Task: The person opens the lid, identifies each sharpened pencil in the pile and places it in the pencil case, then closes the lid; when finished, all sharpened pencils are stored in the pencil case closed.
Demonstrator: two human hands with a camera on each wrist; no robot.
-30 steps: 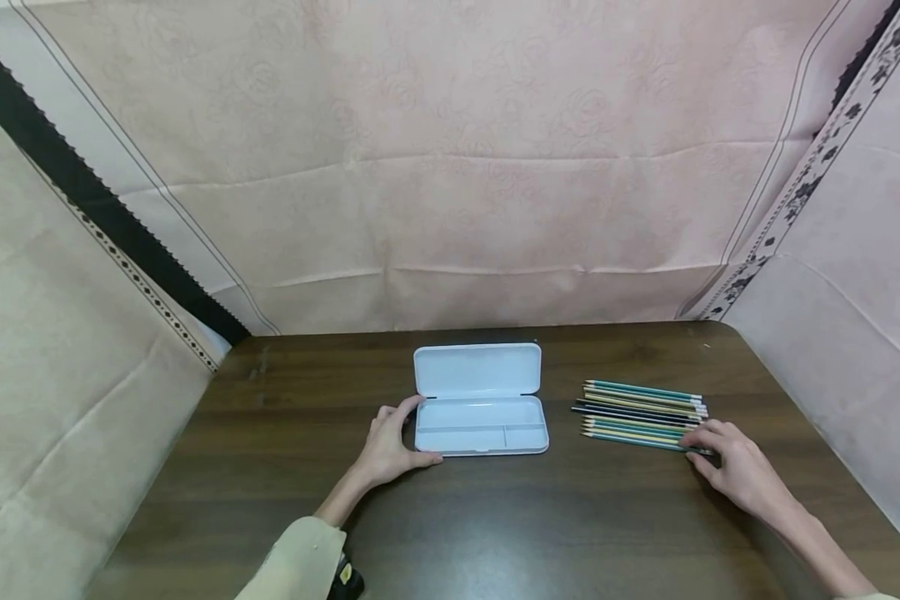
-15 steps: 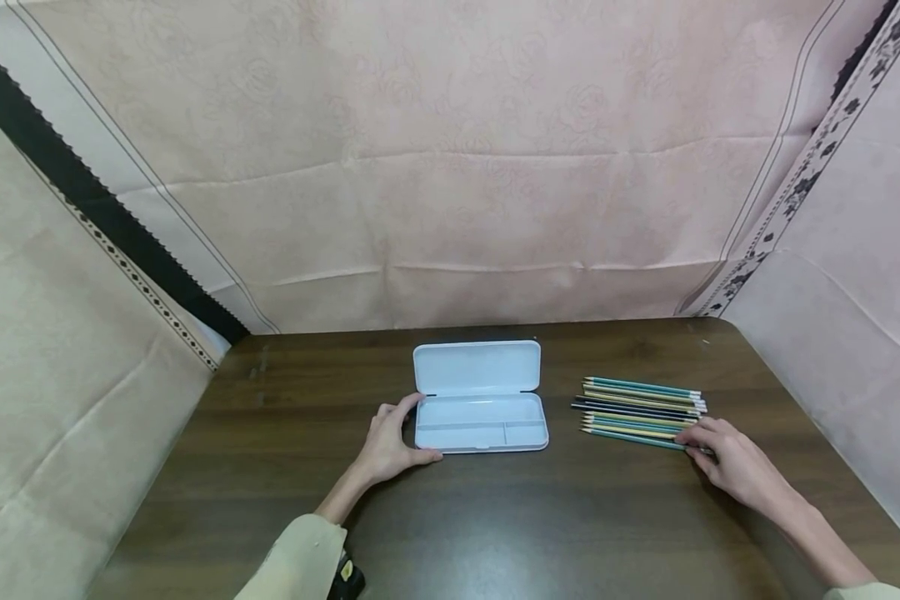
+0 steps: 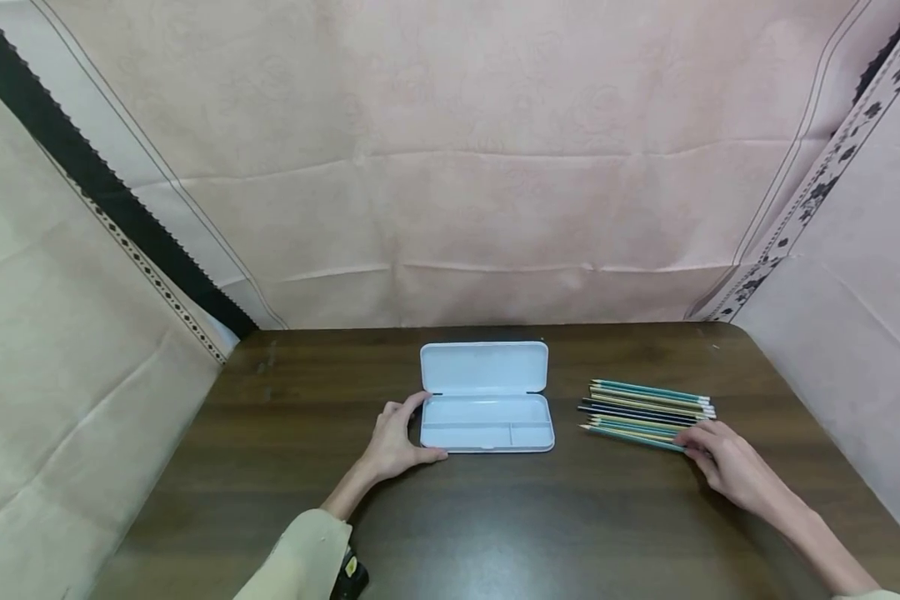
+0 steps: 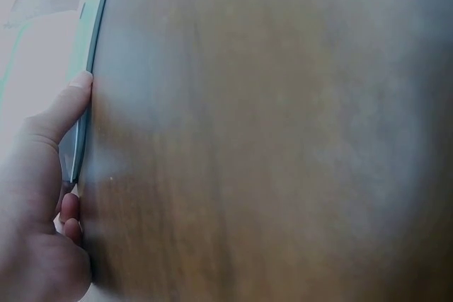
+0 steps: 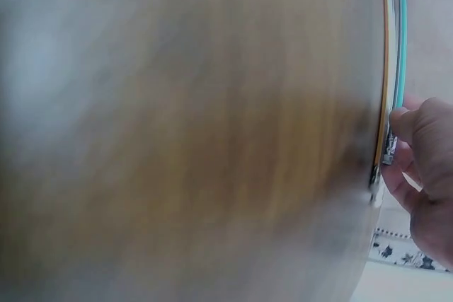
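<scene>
A light blue pencil case (image 3: 487, 439) lies on the table with its lid (image 3: 484, 367) raised at the back and nothing in its compartments. My left hand (image 3: 392, 447) holds its left end, the thumb at the front edge and a finger near the hinge. In the left wrist view the thumb presses along the case's rim (image 4: 90, 40). To the right, several pencils (image 3: 645, 400) lie side by side, tips pointing left. My right hand (image 3: 737, 468) pinches the rear end of the nearest teal pencil (image 5: 401, 40), which sits slightly apart from the row.
A dark wooden table (image 3: 495, 525) carries everything. Pale patterned cloth (image 3: 487, 208) hangs behind it and along both sides. A black band (image 3: 112, 187) runs down the left cloth. A dark device (image 3: 350, 575) is strapped at my left wrist.
My right hand has taken the nearest teal pencil by its end, and that pencil now sits a little away from the row. My left hand stays on the case; the head view has shifted slightly.
</scene>
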